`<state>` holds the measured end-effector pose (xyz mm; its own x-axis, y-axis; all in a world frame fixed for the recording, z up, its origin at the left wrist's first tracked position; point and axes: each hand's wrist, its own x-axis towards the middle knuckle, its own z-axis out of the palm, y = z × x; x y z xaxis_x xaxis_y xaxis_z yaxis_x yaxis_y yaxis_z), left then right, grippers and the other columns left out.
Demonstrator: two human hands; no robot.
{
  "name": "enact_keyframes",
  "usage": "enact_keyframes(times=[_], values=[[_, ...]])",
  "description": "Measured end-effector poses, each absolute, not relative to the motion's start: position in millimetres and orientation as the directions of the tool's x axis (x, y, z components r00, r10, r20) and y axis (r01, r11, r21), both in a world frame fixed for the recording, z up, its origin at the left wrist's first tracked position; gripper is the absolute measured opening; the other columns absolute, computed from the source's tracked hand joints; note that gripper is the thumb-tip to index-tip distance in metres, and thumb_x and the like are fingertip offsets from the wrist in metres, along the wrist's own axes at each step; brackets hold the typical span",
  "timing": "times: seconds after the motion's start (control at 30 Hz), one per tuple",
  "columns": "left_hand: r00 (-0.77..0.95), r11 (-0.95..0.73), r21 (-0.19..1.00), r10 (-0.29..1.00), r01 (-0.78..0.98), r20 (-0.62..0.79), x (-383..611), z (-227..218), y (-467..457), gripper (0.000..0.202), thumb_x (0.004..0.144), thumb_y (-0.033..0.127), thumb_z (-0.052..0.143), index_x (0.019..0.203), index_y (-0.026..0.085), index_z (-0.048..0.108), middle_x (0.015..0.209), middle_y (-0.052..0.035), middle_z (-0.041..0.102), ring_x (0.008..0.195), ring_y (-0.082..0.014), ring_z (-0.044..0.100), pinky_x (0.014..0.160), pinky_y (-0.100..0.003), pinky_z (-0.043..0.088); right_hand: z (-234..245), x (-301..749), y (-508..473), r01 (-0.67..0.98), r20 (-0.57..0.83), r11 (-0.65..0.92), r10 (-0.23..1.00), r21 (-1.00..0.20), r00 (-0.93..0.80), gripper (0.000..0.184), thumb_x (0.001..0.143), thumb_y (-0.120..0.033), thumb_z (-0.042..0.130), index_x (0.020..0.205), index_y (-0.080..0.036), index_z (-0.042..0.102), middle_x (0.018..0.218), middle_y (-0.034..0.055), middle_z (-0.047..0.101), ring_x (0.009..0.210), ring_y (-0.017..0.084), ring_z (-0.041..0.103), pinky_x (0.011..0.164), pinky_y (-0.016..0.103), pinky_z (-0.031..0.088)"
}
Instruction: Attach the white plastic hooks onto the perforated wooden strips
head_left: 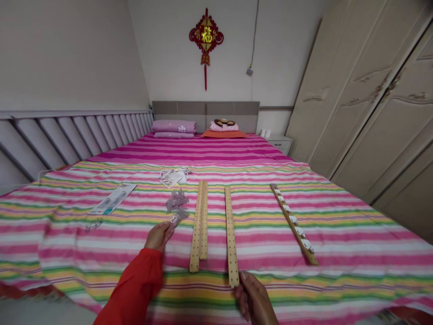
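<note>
"Entry one: left hand, red sleeve. Grip?"

"Thumb and fingers pressed together, apparently pinching a small clear piece. Too small to identify further."

"Entry two: right hand. Grip?"

"Fingertips touching the near end of a perforated wooden strip. Whether they are closed on it, I cannot tell."

"Position of that strip?"

"Flat on the striped sheet, just ahead of the right hand. Long axis runs away from the person toward the headboard, far end leaning slightly left. The right hand is the nearer; the left lies farther off, across two more strips."

"Those two?"

"Two perforated strips, side by side, parallel to the first in rough terms, between the hands."

"Remaining lots?"

"Just past the left hand, lilac plastic pieces. Beyond them, a clear bag. Farther left, a packaging card. Well to the right, a wooden rail with white hooks, angled across the sheet."

"Surroundings?"

"A wardrobe on the right; a red knot ornament on the wall above the bed."
</note>
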<state>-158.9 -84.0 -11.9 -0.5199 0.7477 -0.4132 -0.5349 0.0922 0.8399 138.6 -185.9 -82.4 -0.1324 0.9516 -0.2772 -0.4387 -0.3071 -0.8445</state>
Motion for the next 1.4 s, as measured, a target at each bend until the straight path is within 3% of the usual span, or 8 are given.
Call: enact_keyframes(times=[0.17, 0.4, 0.57, 0.73, 0.9, 1.03, 1.17, 1.4], values=[[-0.282, 0.224, 0.65, 0.765, -0.726, -0.579, -155, -4, -100, 0.017, 0.085, -0.001, 0.043, 0.082, 0.006, 0.058, 0.066, -0.0098, 0.068, 0.055, -0.0126, 0.067, 0.048, -0.016, 0.053, -83, 139, -187, -0.458, -0.29, -0.306, 0.951, -0.835, -0.107, 0.048, 0.067, -0.06, 0.069, 0.063, -0.015, 0.055, 0.049, -0.0018, 0.057, 0.026, 0.003, 0.039, 0.025, 0.013, 0.022], [-0.29, 0.15, 0.599, 0.766, -0.787, -0.573, -154, -14, -110, 0.02, 0.087, -0.001, 0.042, 0.094, 0.008, 0.058, 0.063, -0.0044, 0.067, 0.049, -0.0089, 0.064, 0.044, -0.012, 0.051, -81, 145, -198, -0.45, -0.285, -0.239, 0.958, -0.86, 0.038, 0.045, 0.067, -0.06, 0.069, 0.071, -0.016, 0.059, 0.05, -0.0033, 0.054, 0.028, 0.002, 0.032, 0.028, 0.015, 0.018], [-0.281, 0.094, 0.509, 0.741, -0.856, -0.61, -153, -15, -109, 0.023, 0.086, -0.002, 0.041, 0.095, 0.009, 0.059, 0.062, -0.0031, 0.065, 0.049, -0.0085, 0.063, 0.046, -0.013, 0.053, -55, 146, -202, -0.266, -0.126, -0.079, 0.979, -0.961, 0.163, 0.044, 0.074, -0.055, 0.064, 0.056, -0.018, 0.05, 0.047, -0.0064, 0.039, 0.04, 0.006, 0.032, 0.038, 0.019, 0.025], [-0.234, 0.06, 0.427, 0.765, -0.902, -0.6, -156, -12, -107, 0.032, 0.086, -0.002, 0.038, 0.11, 0.009, 0.057, 0.068, -0.0049, 0.067, 0.055, -0.011, 0.066, 0.05, -0.016, 0.056, -22, 129, -194, -0.032, 0.038, 0.036, 0.997, -0.999, -0.06, 0.04, 0.078, -0.056, 0.059, 0.064, -0.018, 0.055, 0.055, -0.004, 0.042, 0.051, 0.011, 0.038, 0.047, 0.023, 0.03], [-0.299, 0.029, 0.568, 0.828, -0.822, -0.474, -153, -22, -108, 0.027, 0.083, -0.003, 0.038, 0.097, 0.008, 0.059, 0.078, -0.01, 0.07, 0.071, -0.0157, 0.07, 0.064, -0.023, 0.059, -10, 103, -186, 0.011, 0.043, 0.048, 0.961, -0.999, -0.273, 0.041, 0.08, -0.055, 0.056, 0.065, -0.018, 0.053, 0.057, -0.0038, 0.042, 0.054, 0.011, 0.038, 0.05, 0.022, 0.03], [-0.35, -0.034, 0.663, 0.869, -0.748, -0.35, -148, -34, -108, 0.023, 0.079, -0.005, 0.043, 0.075, 0.012, 0.058, 0.078, -0.007, 0.07, 0.08, -0.0152, 0.07, 0.076, -0.026, 0.057, -16, 88, -183, 0.015, -0.032, -0.029, 0.939, -0.999, -0.341, 0.041, 0.078, -0.057, 0.056, 0.067, -0.018, 0.054, 0.055, -0.003, 0.048, 0.048, 0.009, 0.039, 0.044, 0.021, 0.029], [-0.385, -0.07, 0.722, 0.879, -0.688, -0.282, -144, -41, -104, 0.018, 0.074, -0.002, 0.055, 0.07, 0.015, 0.056, 0.08, -0.004, 0.071, 0.084, -0.0136, 0.068, 0.087, -0.027, 0.052, -19, 81, -180, -0.011, -0.074, -0.084, 0.926, -0.996, -0.369, 0.04, 0.076, -0.057, 0.059, 0.067, -0.018, 0.055, 0.053, -0.0034, 0.051, 0.043, 0.008, 0.037, 0.039, 0.019, 0.026], [-0.45, -0.214, 0.923, 0.892, -0.32, 0.051, -128, -56, -107, 0.03, 0.066, 0.04, 0.075, 0.078, 0.018, 0.057, 0.131, -0.0106, 0.055, 0.122, -0.0241, 0.05, 0.105, -0.037, 0.037, -9, 58, -149, -0.058, -0.081, -0.11, 0.928, -0.992, -0.364, 0.033, 0.072, -0.05, 0.063, 0.077, -0.017, 0.058, 0.056, -0.0059, 0.053, 0.036, 0.006, 0.041, 0.036, 0.018, 0.03]])
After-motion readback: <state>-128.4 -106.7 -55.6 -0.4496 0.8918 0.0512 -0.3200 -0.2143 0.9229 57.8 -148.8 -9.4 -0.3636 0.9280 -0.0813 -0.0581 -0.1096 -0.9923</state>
